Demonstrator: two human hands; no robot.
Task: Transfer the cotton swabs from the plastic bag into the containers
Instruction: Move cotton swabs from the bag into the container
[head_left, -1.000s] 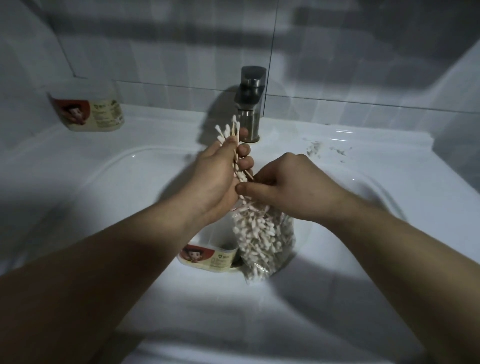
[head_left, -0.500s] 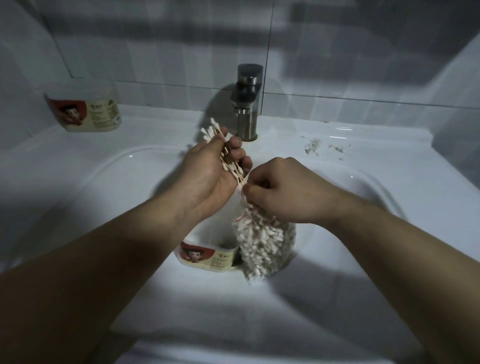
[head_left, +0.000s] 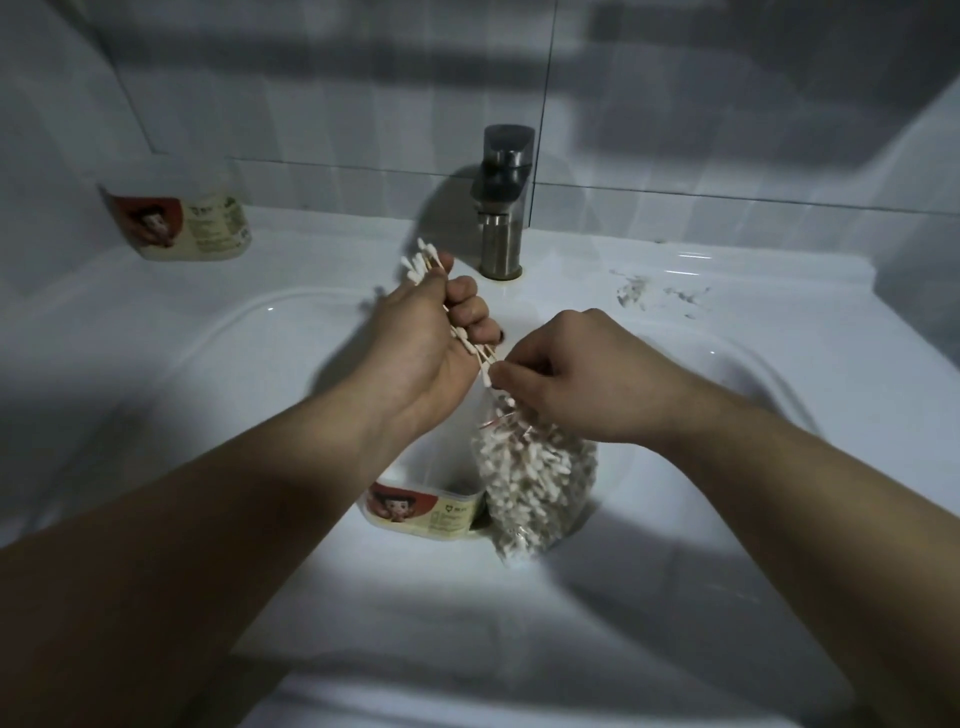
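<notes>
My left hand (head_left: 423, 343) grips a small bundle of cotton swabs (head_left: 420, 263) over the basin; white tips stick out above the fist and below it. My right hand (head_left: 566, 371) pinches the lower swab ends at the mouth of a clear plastic bag (head_left: 535, 480) full of swabs, which hangs down into the basin. A white open container (head_left: 421, 512) with a red cartoon label lies in the basin just left of the bag, partly hidden by my left forearm. A second labelled container (head_left: 182, 223) stands on the ledge at the back left.
The white sink (head_left: 156, 364) fills the view, with a metal tap (head_left: 504, 202) at the back centre, close behind my left hand. Dark smudges (head_left: 654, 296) mark the ledge to the right of the tap. Grey tiled wall rises behind.
My left hand with its bundle of swabs has drifted slightly left and down from the tap. My right hand has stayed at the bag's mouth, pinching swab ends.
</notes>
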